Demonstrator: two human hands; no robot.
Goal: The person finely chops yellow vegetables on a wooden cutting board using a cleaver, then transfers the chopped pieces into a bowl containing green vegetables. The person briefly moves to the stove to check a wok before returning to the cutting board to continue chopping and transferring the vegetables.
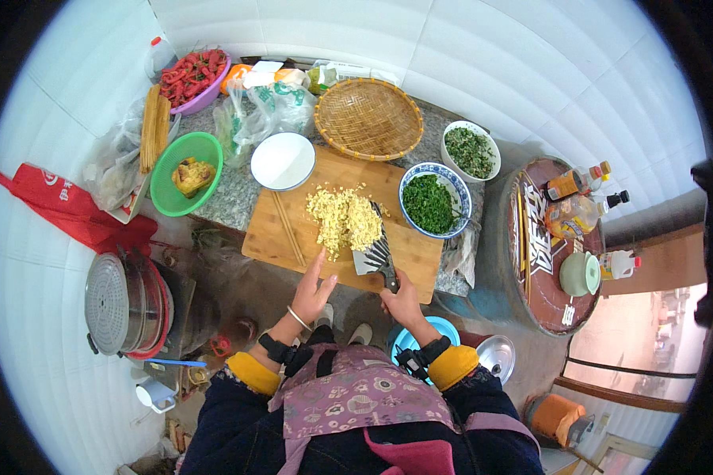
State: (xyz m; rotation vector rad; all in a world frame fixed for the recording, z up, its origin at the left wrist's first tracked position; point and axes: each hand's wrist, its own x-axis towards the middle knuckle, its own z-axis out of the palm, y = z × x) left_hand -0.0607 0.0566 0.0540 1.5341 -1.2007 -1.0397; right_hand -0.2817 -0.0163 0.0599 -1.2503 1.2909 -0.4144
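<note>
A wooden cutting board [273, 241] bears a heap of chopped pale-yellow food [342, 219]. My right hand [404, 301] is closed round the black handle of a kitchen knife [378, 257], whose patterned blade lies at the heap's right side. At the board's front edge my left hand [314, 289] is open, fingers stretched toward the heap. A pair of chopsticks [288, 229] lies on the board's left part. The white bowl [284, 161] stands at the board's far left corner. On the right, a blue-and-white bowl [405, 221] holds chopped greens.
Behind the board rests a round woven tray [370, 119]. A green basket [158, 176] with yellow food and a purple basin [208, 96] of red chillies stand left. Another bowl [495, 154] of chopped greens is far right. A drum [543, 277] bears bottles. Below is a blue basin [449, 326].
</note>
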